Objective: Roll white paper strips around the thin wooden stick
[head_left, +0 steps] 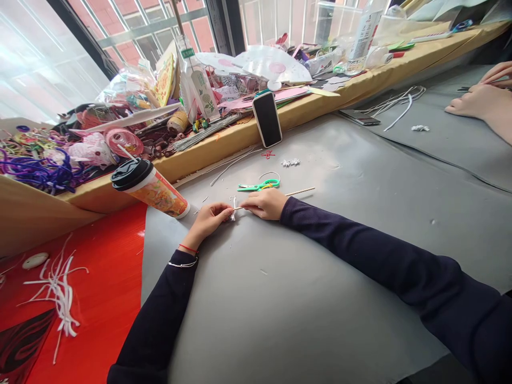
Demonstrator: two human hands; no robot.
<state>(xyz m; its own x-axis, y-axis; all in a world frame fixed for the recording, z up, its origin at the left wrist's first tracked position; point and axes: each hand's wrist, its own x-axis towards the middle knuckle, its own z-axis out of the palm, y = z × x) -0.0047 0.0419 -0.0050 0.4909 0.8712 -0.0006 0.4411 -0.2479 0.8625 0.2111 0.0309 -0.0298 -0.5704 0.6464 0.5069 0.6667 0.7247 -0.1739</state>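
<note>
My right hand [264,204] is closed around a thin wooden stick [301,191], whose far end sticks out past the wrist to the right. The stick's other end meets a small piece of white cord [234,203], pinched between the thumb and fingers of my left hand [214,218]. Whether the cord is wound round the stick is too small to tell. Just beyond my hands lie green-handled scissors [256,186]. Past them are white knotted cord pieces [290,162] and a small red knot [268,154].
A paper cup with black lid [150,186] stands left of my hands. A phone [267,120] leans on the cluttered ledge [224,140]. White strips [62,290] lie on the red surface [108,298]. At right, another person's hands [480,96] rest on the grey mat [340,298].
</note>
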